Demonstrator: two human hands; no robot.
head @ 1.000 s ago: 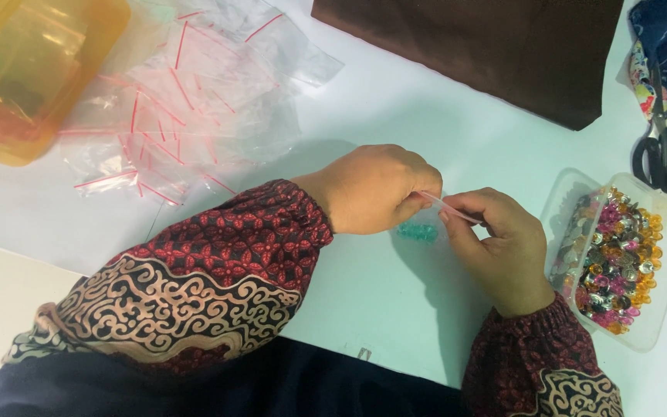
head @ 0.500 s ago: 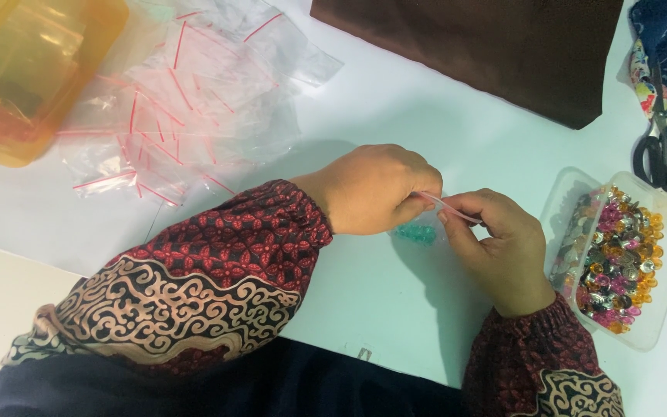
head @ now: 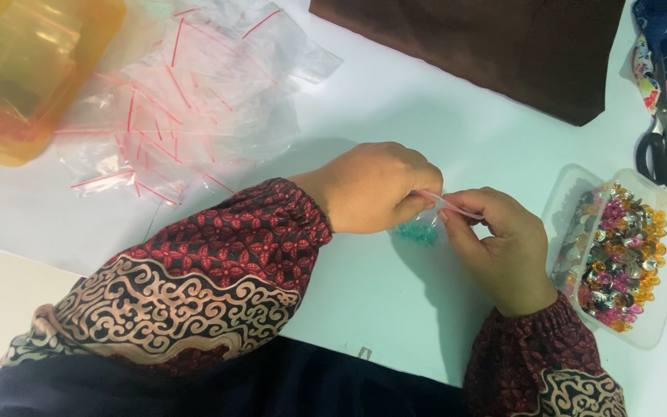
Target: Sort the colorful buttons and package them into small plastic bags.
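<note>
Small clear zip bag (head: 424, 228) of teal beads: light, limp, slippery film. Your left hand (head: 376, 188) and right hand (head: 499, 245) pinch its red-striped top edge, just above the table (head: 395, 100); grip there.

We count two hands: one left hand (head: 372, 189) and one right hand (head: 503, 247). Between them is one small bag (head: 420, 230) of green beads. Also present: one orange container (head: 28, 73), one clear tray (head: 619, 255) of mixed beads, one pair of scissors (head: 661, 143), and one brown cloth (head: 488, 46). The empty zip bags (head: 171, 108) overlap, so their count cannot be determined.
</note>
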